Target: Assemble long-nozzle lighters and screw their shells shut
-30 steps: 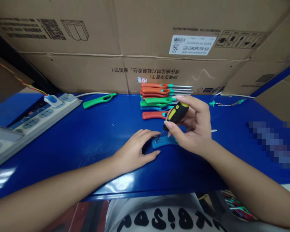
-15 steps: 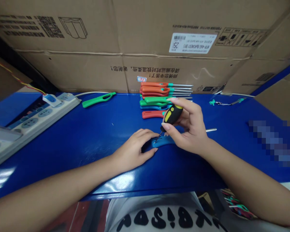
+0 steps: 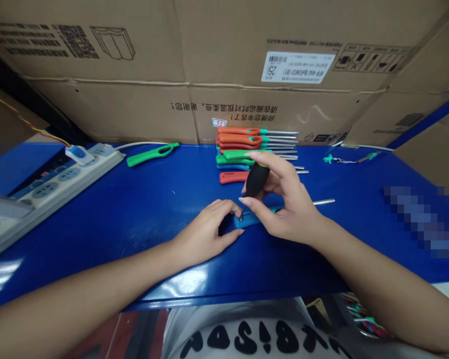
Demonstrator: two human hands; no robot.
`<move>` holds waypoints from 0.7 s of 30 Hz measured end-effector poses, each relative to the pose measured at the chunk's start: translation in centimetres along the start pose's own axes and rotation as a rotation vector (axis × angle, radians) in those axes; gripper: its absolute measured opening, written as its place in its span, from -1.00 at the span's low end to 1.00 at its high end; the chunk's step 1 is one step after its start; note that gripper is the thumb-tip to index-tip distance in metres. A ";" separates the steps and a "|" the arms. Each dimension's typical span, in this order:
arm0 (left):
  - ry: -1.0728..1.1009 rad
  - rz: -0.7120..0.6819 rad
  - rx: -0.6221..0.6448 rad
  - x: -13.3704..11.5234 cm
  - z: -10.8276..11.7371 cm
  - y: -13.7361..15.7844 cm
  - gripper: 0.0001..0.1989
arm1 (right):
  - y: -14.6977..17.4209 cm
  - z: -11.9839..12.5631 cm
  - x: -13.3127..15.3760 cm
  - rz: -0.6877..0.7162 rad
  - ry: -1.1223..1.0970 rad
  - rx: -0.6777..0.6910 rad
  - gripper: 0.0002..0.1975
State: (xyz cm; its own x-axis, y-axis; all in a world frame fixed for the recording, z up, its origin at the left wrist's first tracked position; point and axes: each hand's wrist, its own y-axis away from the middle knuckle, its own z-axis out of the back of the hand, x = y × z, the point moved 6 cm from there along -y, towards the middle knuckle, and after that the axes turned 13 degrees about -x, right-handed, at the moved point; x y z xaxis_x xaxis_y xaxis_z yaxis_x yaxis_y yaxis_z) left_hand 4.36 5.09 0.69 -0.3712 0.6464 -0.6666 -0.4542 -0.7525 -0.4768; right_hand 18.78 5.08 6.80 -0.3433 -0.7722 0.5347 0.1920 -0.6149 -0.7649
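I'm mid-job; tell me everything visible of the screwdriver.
The screwdriver has a thick black handle, rubber- or plastic-looking, yellow near the top, and a thin metallic-looking shaft. It tilts, tip down, in the grip of the right hand. The tip meets the blue lighter near its end, by the left hand; tip shape is unclear.

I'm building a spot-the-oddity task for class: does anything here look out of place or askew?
I see no spill. One green handle lies alone near the power strip, without the metal rods that the stacked handles have. The cardboard behind stands with its printing upside down.
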 end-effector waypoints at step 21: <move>0.031 0.031 0.022 0.0 -0.1 -0.1 -0.83 | -0.6 0.3 0.8 -0.071 -0.029 0.085 -0.47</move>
State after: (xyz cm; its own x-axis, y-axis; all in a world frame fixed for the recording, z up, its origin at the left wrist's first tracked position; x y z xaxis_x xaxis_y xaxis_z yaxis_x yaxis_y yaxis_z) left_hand 4.43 5.12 0.69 -0.3603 0.6185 -0.6983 -0.4607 -0.7689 -0.4434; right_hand 18.70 4.79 7.76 -0.3323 -0.7299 0.5974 0.2460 -0.6785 -0.6922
